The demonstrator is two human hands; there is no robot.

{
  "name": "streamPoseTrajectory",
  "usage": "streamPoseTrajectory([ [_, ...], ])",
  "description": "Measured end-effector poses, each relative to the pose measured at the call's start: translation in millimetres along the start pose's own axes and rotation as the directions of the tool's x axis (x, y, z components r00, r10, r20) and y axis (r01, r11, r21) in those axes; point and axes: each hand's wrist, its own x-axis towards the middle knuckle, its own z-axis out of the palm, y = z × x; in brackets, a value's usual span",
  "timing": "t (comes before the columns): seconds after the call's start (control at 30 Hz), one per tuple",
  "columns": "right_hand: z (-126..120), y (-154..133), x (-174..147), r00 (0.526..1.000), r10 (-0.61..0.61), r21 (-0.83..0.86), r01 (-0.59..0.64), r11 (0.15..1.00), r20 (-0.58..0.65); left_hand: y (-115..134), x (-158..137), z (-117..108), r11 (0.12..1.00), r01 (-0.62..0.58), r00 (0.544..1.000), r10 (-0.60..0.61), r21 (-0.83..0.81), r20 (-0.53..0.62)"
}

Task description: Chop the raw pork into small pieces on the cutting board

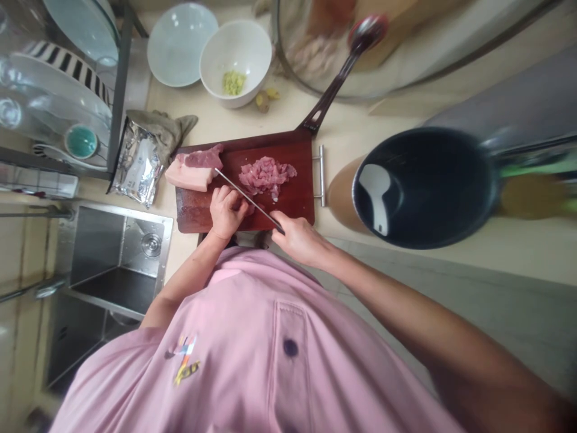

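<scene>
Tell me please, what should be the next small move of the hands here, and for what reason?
Probably the left hand should draw its fingers slightly back before the knife moves: the blade, held in the right hand, slants very close beside them, between them and the chopped meat on the board.

Slanted knife [248, 198] beside chopped meat [267, 174]

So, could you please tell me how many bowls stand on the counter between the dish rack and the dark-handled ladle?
2: the white bowl, holding chopped pale bits, and the pale blue bowl just left of it.
</scene>
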Motion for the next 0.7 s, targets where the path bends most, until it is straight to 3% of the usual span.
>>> streamPoseTrajectory([
  [0.2,7,8,8,1.000,0.023,0.081,-0.023,0.996,-0.007,1,0,2,0.999,-0.007,1.000,0.009,0.046,-0.025],
  [0.37,10,0,20,0.999,-0.016,-0.012,0.016,1.000,-0.033,0,-1,3,0.999,-0.001,1.000,0.002,0.039,-0.020],
  [0.57,10,11,5,1.000,-0.005,-0.056,0.005,0.998,-0.011,0,-5,4,0.999,0.035,0.996,-0.032,0.036,-0.081],
  [0.7,2,11,8,1.000,-0.003,0.003,0.003,1.000,-0.013,1,-8,2,0.997,0.071,0.990,-0.074,-0.029,-0.116],
])
